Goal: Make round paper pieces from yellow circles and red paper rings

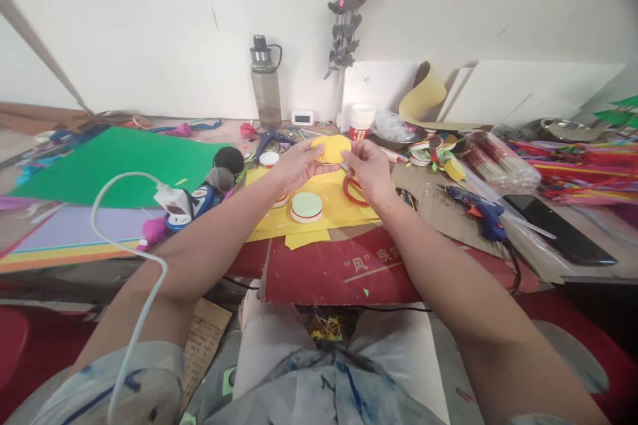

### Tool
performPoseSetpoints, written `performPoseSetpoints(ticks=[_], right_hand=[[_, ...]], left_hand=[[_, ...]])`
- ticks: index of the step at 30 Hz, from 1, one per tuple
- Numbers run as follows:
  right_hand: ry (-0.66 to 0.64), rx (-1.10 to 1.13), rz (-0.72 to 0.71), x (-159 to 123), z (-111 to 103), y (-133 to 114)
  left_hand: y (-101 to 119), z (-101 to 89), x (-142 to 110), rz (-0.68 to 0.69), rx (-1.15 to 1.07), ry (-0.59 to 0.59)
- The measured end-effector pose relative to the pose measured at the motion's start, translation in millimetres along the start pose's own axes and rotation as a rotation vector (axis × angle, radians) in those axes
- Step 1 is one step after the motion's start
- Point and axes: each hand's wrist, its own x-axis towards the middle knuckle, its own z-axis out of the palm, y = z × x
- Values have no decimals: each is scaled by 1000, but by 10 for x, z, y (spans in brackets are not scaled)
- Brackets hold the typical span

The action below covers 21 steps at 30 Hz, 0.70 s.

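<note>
Both hands hold up yellow paper circles (333, 149) that overlap each other, above the yellow sheet. My left hand (302, 165) pinches them at the left edge; my right hand (367, 163) grips the right edge between thumb and fingers. Beneath my right hand lies a red ring-shaped handle (353, 191), partly hidden. A round white piece with a pale green top and a red band (306, 207) rests on the yellow paper (264, 219). Another white round piece (270, 159) is just left of my left hand.
A green sheet (114, 166) spreads at left, near a power strip with a white plug (173, 199). Behind stands a water bottle (266, 83) and paper cups (361, 121). At right lie a blue glue gun (481, 212), a phone (558, 229) and colourful pipe cleaners (578, 169).
</note>
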Motion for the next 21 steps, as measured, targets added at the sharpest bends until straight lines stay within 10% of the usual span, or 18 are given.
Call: performPoseSetpoints(ticks=[21], right_hand=[[85, 38, 127, 22, -11, -20]], left_hand=[[-76, -188, 90, 3, 503, 202]])
